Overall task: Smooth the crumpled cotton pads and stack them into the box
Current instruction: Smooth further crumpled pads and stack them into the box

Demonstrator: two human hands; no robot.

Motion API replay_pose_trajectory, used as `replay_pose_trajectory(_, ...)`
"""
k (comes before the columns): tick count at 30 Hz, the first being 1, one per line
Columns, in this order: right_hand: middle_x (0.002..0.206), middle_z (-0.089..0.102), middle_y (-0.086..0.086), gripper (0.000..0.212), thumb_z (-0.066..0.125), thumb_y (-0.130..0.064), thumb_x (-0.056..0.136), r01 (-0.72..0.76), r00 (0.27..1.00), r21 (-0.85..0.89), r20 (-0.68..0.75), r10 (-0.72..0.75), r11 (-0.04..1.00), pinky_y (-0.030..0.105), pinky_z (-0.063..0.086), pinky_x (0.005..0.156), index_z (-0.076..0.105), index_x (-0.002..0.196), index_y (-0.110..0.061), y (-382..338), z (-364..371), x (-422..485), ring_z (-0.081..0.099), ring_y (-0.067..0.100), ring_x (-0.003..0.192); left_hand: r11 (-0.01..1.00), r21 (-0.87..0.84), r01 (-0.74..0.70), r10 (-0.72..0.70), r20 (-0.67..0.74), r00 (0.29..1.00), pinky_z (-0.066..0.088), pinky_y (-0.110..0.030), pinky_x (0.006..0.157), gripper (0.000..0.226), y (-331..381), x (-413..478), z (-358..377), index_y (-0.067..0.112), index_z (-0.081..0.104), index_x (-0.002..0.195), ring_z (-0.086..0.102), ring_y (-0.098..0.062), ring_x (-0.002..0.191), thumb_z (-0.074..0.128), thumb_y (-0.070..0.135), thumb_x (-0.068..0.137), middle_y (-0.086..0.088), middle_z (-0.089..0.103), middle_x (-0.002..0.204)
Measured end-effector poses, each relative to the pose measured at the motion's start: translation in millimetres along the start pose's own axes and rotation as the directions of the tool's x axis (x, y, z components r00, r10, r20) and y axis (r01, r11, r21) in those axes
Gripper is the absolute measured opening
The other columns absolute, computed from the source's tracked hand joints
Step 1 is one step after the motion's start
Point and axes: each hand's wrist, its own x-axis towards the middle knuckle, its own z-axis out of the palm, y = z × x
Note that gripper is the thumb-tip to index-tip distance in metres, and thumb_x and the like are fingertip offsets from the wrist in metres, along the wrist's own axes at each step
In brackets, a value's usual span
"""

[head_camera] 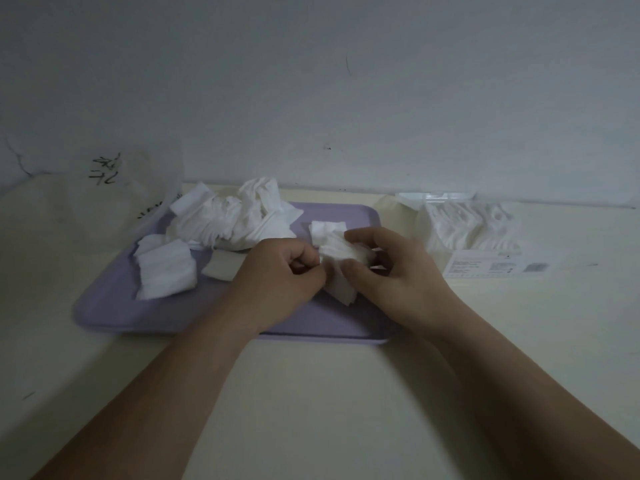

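Observation:
A white crumpled cotton pad (pixel 341 258) is held over the right part of a lilac tray (pixel 114 313). My left hand (pixel 277 275) pinches its left edge with curled fingers. My right hand (pixel 391 268) grips its right side, thumb below and fingers over the top. A big heap of crumpled pads (pixel 239 216) lies at the back of the tray. A small stack of pads (pixel 164 268) sits at the tray's left, and a single flat pad (pixel 221 268) lies beside it. The clear box (pixel 474 230) with white pads inside stands to the right of the tray.
A clear plastic bag with black writing (pixel 114 195) stands at the left against the wall. The cream table (pixel 311 393) runs from the wall to me. The box has a white label (pixel 498 266) on its front.

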Motion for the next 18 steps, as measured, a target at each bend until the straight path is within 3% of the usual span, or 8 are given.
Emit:
replay_pose_trajectory(4,0.120,0.068,-0.013,0.084,0.093,-0.058,0.062,0.009,0.998,-0.005,0.064,-0.008,1.000,0.031,0.059,0.092,0.062,0.135,-0.031,-2.8,-1.9,-3.8,0.071,0.005,0.102,1.000,0.014,0.012,-0.011,-0.018,1.000,0.050,-0.030,0.061,0.015,-1.0,0.3,2.1,0.017,0.075,0.076,0.060,-0.010,0.062,0.083,0.029,0.077,-0.010,0.074,0.072)
replay_pose_trajectory(6,0.126,0.066,-0.015,0.082,0.091,-0.052,0.066,0.050,0.998,-0.050,0.036,-0.048,0.998,0.034,0.060,0.094,0.060,0.138,-0.029,-1.2,1.8,-3.6,0.069,0.006,0.106,0.999,0.036,0.014,-0.013,-0.039,0.999,0.049,-0.029,0.064,0.013,-2.6,2.4,2.0,0.020,0.074,0.074,0.061,-0.007,0.061,0.084,0.023,0.081,-0.004,0.074,0.070)
replay_pose_trajectory(8,0.129,0.064,-0.018,0.067,0.086,-0.041,0.075,0.079,0.997,-0.033,0.009,-0.079,0.996,0.035,0.059,0.095,0.060,0.136,-0.031,2.5,2.4,-1.4,0.067,0.006,0.110,0.999,0.029,0.016,-0.015,-0.043,0.999,0.050,-0.026,0.066,0.016,-3.6,3.3,-1.1,0.023,0.072,0.080,0.061,-0.005,0.064,0.088,0.020,0.079,0.000,0.074,0.075)
replay_pose_trajectory(11,0.123,0.064,-0.018,0.061,0.079,-0.009,0.085,0.114,0.993,0.005,0.029,-0.114,0.993,0.025,0.055,0.096,0.055,0.130,-0.042,2.4,-1.8,-2.3,0.066,0.005,0.112,1.000,0.019,0.019,-0.019,-0.008,1.000,0.050,-0.021,0.070,0.056,-3.6,2.2,-7.6,0.028,0.064,0.118,0.059,0.002,0.069,0.094,0.023,0.071,0.009,0.068,0.109)
replay_pose_trajectory(13,0.122,0.066,-0.011,0.066,0.074,-0.004,0.086,0.124,0.990,0.032,0.067,-0.126,0.992,0.024,0.053,0.099,0.052,0.133,-0.045,0.6,-3.1,-3.5,0.067,0.010,0.114,1.000,-0.009,0.001,-0.001,0.082,0.997,0.052,-0.020,0.073,0.075,0.6,0.8,-9.3,0.034,0.058,0.134,0.063,0.005,0.073,0.094,0.021,0.070,0.017,0.065,0.122)
replay_pose_trajectory(15,0.126,0.067,-0.006,0.068,0.069,-0.001,0.087,0.136,0.987,0.047,0.079,-0.140,0.990,0.026,0.053,0.100,0.051,0.138,-0.041,0.7,-2.1,-3.7,0.067,0.012,0.117,0.999,-0.020,-0.042,0.045,0.165,0.985,0.054,-0.021,0.076,0.065,2.4,1.4,-10.1,0.034,0.064,0.128,0.066,0.005,0.078,0.092,0.018,0.072,0.022,0.072,0.104)
replay_pose_trajectory(17,0.134,0.063,-0.005,0.070,0.065,0.002,0.090,0.109,0.992,0.036,0.060,-0.111,0.993,0.026,0.052,0.100,0.048,0.147,-0.033,2.8,-0.8,-2.9,0.064,0.009,0.121,0.998,-0.007,-0.056,0.056,0.192,0.980,0.046,-0.020,0.062,0.044,4.8,1.0,-10.1,0.032,0.071,0.111,0.054,0.002,0.058,0.089,0.010,0.076,0.020,0.065,0.065)
replay_pose_trajectory(18,0.139,0.060,-0.005,0.073,0.064,0.003,0.091,0.068,0.996,0.051,0.056,-0.071,0.996,0.026,0.051,0.102,0.044,0.152,-0.031,1.5,-0.7,-3.0,0.062,0.006,0.125,0.999,-0.006,-0.048,0.048,0.181,0.982,0.041,-0.022,0.058,0.039,4.8,0.9,-9.6,0.029,0.073,0.107,0.047,0.000,0.052,0.088,0.009,0.077,0.018,0.058,0.055)
